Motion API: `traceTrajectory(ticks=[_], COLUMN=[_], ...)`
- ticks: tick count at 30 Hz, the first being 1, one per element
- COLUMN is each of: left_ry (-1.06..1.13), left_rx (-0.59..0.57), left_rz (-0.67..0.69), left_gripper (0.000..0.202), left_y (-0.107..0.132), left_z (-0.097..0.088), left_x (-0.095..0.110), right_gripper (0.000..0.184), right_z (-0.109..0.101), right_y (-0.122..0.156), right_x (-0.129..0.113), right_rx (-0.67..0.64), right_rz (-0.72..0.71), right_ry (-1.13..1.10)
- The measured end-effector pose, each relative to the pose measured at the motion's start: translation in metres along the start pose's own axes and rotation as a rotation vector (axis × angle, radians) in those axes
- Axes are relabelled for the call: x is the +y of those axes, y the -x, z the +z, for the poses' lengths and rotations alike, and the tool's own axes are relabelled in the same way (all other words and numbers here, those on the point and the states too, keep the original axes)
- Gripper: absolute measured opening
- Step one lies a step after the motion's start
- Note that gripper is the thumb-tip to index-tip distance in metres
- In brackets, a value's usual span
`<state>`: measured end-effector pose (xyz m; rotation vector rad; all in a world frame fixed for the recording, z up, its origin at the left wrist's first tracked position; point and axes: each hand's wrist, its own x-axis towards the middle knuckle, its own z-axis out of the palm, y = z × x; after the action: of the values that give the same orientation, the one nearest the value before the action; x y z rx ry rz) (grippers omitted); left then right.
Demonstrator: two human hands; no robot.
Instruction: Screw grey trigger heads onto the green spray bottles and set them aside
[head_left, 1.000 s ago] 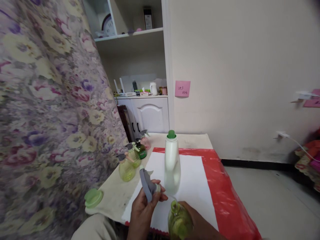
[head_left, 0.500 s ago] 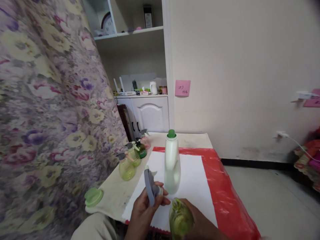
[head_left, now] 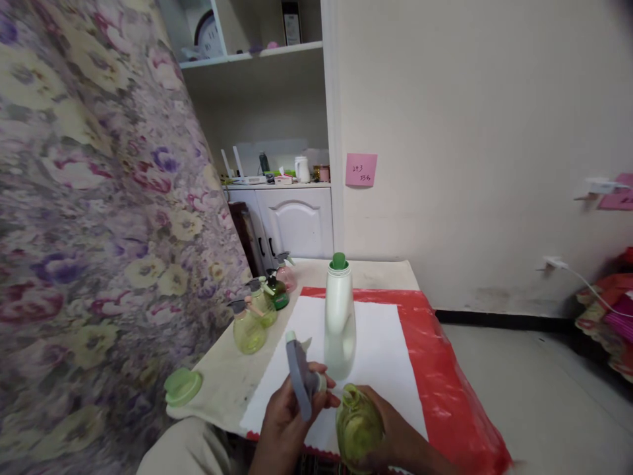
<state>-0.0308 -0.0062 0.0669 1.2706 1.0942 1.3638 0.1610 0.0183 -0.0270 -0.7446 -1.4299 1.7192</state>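
My left hand (head_left: 291, 409) is closed around a grey spray nozzle head (head_left: 299, 377) with a pale tip, held off any bottle. My right hand (head_left: 390, 425) grips a yellow-green translucent spray bottle (head_left: 359, 429) whose neck is uncapped and tilted toward me. The nozzle and the bottle neck are close together but apart. Just beyond both hands, a tall pale-green jug (head_left: 339, 323) with a handle stands upright, a darker green piece (head_left: 339, 261) in its mouth.
Several spray bottles (head_left: 248, 332) line the table's left side. A light green cap (head_left: 182, 386) lies at the near left corner. White paper (head_left: 378, 349) and red plastic sheeting (head_left: 445, 369) cover the table. A floral curtain (head_left: 109, 231) hangs at left.
The bottle in my right hand has tipped slightly and the nozzle has turned a little in my left hand. The view has shifted slightly; the jug stands in the same place.
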Motion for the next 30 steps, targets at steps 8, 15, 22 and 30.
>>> traceTrajectory(ticks=[8,15,22,30], left_ry=[0.026,0.029,0.064,0.056], left_rx=[0.022,-0.012,0.016,0.05], left_rz=[-0.011,-0.018,-0.024,-0.018], left_gripper=[0.03,0.033,0.034,0.034], left_y=[0.005,0.003,0.008,0.009], left_z=[0.006,0.004,0.009,0.01], left_x=[0.004,0.001,0.005,0.007], right_gripper=[0.081,0.078,0.078,0.08], right_z=[-0.003,0.0,0.0,-0.002], right_y=[-0.001,0.0,0.0,0.001], right_x=[0.005,-0.003,-0.003,0.0], right_rx=[0.0,0.04,0.04,0.031], right_rz=[-0.012,0.025,0.028,0.013], right_ry=[0.024,0.039,0.04,0.03])
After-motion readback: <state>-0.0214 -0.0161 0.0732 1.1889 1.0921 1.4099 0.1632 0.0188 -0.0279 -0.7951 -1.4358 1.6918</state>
